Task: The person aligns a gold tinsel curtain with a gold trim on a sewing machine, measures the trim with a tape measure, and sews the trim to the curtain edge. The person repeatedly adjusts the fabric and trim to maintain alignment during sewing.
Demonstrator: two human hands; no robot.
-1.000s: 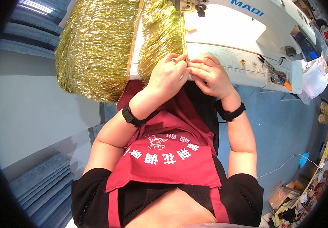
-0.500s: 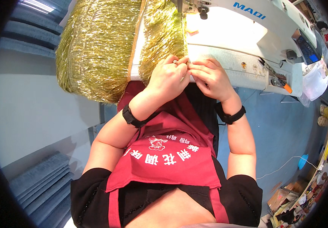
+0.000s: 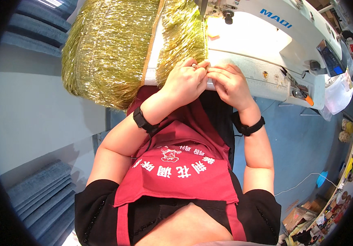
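Passage lies right over the white tabletop [image 3: 256,70]; gold fringe [image 3: 180,37] bars left, sewing machine [image 3: 287,25] ahead.

Bright light washed out part of the machine bed [image 3: 242,35] and glinted off the gold tinsel fringe [image 3: 111,49]; soft shadow lay on the grey panel [image 3: 41,102], and edges bowed toward the blackened rim

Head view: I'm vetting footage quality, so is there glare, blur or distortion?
Head view, top: glare bleaches the machine bed, and the gold fringe glints; head view, middle: left hand and right hand look fairly sharp; head view, rim: black corners, bent edges.
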